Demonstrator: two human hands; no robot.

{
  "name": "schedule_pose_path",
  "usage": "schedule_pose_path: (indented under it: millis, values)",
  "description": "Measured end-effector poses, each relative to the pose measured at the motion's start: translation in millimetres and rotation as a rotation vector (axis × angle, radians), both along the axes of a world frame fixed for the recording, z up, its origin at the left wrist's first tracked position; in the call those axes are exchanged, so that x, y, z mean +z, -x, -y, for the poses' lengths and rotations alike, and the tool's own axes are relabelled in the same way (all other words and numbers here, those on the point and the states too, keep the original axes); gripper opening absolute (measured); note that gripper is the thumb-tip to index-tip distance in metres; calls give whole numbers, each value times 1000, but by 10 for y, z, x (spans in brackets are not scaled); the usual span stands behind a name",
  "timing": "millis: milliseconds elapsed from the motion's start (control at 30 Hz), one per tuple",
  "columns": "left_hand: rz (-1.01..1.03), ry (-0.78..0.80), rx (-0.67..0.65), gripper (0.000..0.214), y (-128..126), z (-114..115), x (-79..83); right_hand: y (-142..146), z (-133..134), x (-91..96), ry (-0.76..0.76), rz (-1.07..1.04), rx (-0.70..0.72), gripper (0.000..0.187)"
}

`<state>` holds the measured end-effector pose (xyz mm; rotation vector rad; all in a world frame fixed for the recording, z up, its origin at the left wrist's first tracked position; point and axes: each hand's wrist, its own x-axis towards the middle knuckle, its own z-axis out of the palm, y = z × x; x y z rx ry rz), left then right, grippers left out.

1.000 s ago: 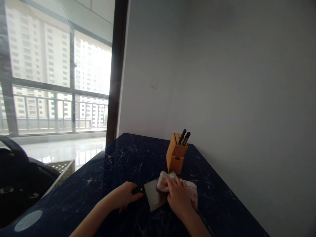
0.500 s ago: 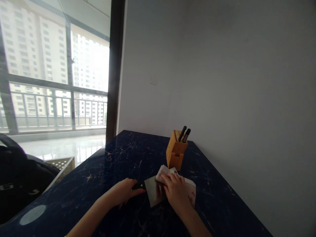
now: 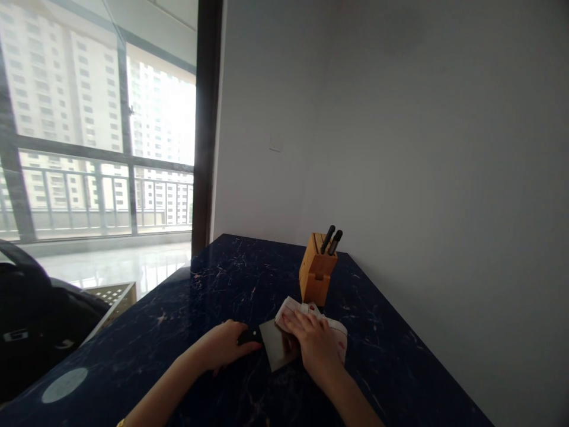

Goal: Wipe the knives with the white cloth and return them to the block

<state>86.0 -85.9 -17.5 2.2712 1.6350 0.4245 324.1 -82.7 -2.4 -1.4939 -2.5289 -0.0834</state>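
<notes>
A cleaver lies flat on the dark marble table, its broad steel blade pointing right. My left hand is closed round its black handle. My right hand presses a white cloth with red print down onto the blade's far right part, fingers together and flat on the cloth.
A wooden knife block with two black-handled knives stands just behind the cloth, near the grey wall. A black bag and a perforated metal bin sit left of the table. A round pale mark lies on the table's near left.
My right hand with the cloth has slid slightly left and away along the blade. The left hand has stayed on the handle. The view has tilted a little.
</notes>
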Motion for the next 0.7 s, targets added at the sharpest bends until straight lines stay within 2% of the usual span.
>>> schedule_pose_path:
  millis: [200, 300, 467, 700]
  values:
    - [-31, 2, 22, 45, -10, -10, -8, 149, 108, -19, -42, -59, 152, 47]
    - [-34, 0, 31, 43, -11, -14, -11, 148, 83, -11, -66, -47, 109, 45]
    - [0, 25, 22, 44, -7, 1, 14, -70, -36, 21, -64, -67, -8, 48]
    - [10, 23, 23, 42, -17, 12, 24, 42, 87, 67, 35, -211, 170, 32]
